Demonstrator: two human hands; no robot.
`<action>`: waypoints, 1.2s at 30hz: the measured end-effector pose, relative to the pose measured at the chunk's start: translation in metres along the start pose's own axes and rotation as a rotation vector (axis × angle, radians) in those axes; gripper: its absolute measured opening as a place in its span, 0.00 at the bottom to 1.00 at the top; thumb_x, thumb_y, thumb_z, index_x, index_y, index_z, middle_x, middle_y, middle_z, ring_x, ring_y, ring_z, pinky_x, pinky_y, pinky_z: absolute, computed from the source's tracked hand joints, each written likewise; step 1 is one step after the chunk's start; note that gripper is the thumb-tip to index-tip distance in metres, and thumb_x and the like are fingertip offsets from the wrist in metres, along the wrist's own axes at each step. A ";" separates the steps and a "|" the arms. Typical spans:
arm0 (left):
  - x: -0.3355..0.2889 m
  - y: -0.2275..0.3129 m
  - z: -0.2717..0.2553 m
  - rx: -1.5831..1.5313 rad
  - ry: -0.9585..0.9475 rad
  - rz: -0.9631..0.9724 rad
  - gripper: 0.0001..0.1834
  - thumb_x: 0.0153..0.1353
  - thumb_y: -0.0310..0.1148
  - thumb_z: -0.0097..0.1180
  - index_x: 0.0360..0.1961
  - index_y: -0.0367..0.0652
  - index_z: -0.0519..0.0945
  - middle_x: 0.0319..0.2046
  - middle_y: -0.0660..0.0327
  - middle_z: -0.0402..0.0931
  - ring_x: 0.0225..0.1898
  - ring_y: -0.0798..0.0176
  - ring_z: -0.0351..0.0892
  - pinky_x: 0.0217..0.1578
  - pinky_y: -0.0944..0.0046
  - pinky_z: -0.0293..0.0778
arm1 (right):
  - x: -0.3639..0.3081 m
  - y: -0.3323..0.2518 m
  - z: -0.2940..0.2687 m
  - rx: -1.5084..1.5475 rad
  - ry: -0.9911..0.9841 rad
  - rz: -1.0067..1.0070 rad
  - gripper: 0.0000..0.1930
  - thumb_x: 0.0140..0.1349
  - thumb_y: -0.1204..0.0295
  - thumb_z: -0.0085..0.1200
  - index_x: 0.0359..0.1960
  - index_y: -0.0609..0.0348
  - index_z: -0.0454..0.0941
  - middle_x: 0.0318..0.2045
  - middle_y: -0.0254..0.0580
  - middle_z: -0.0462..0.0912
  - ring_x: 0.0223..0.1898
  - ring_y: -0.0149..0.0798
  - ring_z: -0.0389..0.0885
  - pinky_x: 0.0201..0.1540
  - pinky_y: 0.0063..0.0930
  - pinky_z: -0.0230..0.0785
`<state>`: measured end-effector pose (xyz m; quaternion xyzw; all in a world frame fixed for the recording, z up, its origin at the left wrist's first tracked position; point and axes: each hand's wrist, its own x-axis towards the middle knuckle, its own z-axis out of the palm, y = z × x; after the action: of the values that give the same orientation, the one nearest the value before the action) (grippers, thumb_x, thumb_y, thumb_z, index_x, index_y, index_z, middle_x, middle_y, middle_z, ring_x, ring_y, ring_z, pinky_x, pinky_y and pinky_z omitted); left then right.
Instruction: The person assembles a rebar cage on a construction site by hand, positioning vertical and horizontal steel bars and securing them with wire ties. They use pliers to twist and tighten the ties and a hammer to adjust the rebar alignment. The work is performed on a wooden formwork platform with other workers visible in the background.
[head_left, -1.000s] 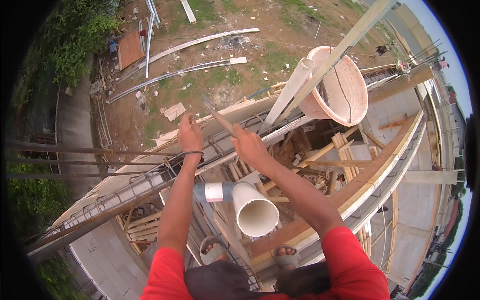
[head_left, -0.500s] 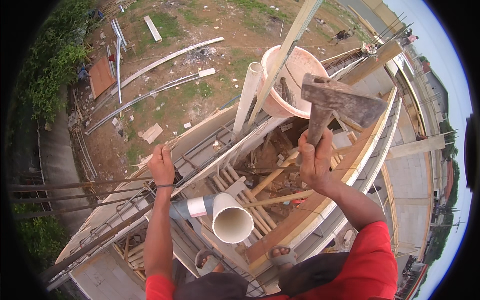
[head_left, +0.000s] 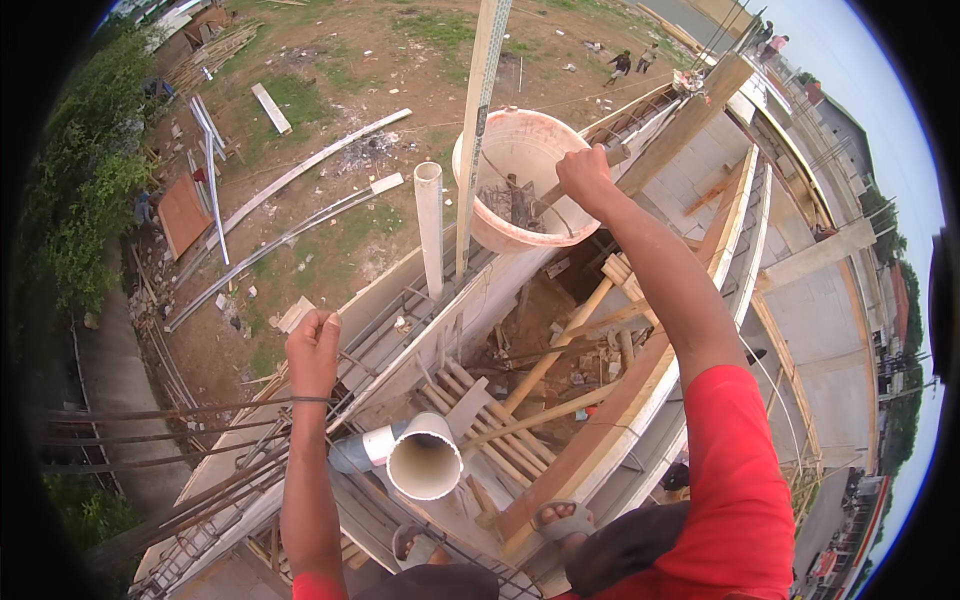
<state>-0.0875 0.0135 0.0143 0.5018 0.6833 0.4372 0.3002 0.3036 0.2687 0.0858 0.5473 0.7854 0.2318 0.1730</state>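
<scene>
My right hand [head_left: 590,182] is at the right rim of a pale pinkish bucket [head_left: 550,232], closed around the wooden handle of a hatchet [head_left: 618,155]. The handle slants down into the bucket; its head is hard to tell from the dark tools [head_left: 515,203] inside. My left hand [head_left: 314,352] is closed, held up over the left edge of the formwork, and whatever is in its fingers is too small to make out. Between my arms stands a wide, open-ended white pipe [head_left: 425,460], beside a grey-blue pipe [head_left: 350,452].
An upright timber post [head_left: 478,120] and a narrow pipe [head_left: 429,230] stand left of the bucket. Steel bars [head_left: 170,437] jut out at left. Below me are wooden struts [head_left: 545,412] and a deep gap between boards. Long planks [head_left: 300,170] lie on the ground beyond.
My right hand has swung the hatchet from upright in the air forward and down into the bucket. My left hand stays closed and sits slightly lower in view, as the whole view has shifted.
</scene>
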 end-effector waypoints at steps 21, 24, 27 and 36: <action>0.020 0.088 -0.036 -0.301 -0.165 0.027 0.09 0.62 0.33 0.59 0.27 0.39 0.79 0.19 0.76 0.66 0.21 0.81 0.57 0.21 0.73 0.54 | -0.099 -0.147 -0.133 1.775 -0.468 -0.564 0.12 0.68 0.67 0.49 0.43 0.65 0.75 0.28 0.39 0.78 0.33 0.34 0.75 0.40 0.31 0.69; 0.026 0.065 -0.056 -0.287 -0.080 -0.105 0.11 0.61 0.33 0.61 0.23 0.42 0.76 0.18 0.75 0.64 0.19 0.81 0.55 0.19 0.73 0.53 | -0.099 -0.146 -0.108 1.622 -0.245 -0.672 0.14 0.70 0.65 0.46 0.39 0.66 0.75 0.27 0.38 0.77 0.33 0.32 0.73 0.38 0.30 0.67; 0.032 0.069 -0.046 -0.826 -0.081 -0.308 0.11 0.63 0.34 0.60 0.25 0.48 0.72 0.16 0.76 0.59 0.15 0.80 0.51 0.15 0.74 0.46 | -0.100 -0.167 -0.090 1.556 -0.144 -0.727 0.14 0.68 0.64 0.49 0.45 0.62 0.73 0.30 0.46 0.80 0.35 0.39 0.78 0.39 0.34 0.69; 0.044 0.020 -0.031 -0.866 0.250 -0.325 0.10 0.64 0.34 0.58 0.27 0.46 0.71 0.17 0.73 0.60 0.14 0.77 0.52 0.15 0.72 0.50 | -0.138 -0.194 -0.073 1.140 -0.231 -0.645 0.14 0.66 0.64 0.51 0.49 0.59 0.70 0.28 0.55 0.81 0.35 0.54 0.80 0.39 0.42 0.70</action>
<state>-0.1194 0.0479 0.0474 0.1607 0.5387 0.6862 0.4616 0.1615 0.0693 0.0417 0.3121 0.8857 -0.3436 0.0002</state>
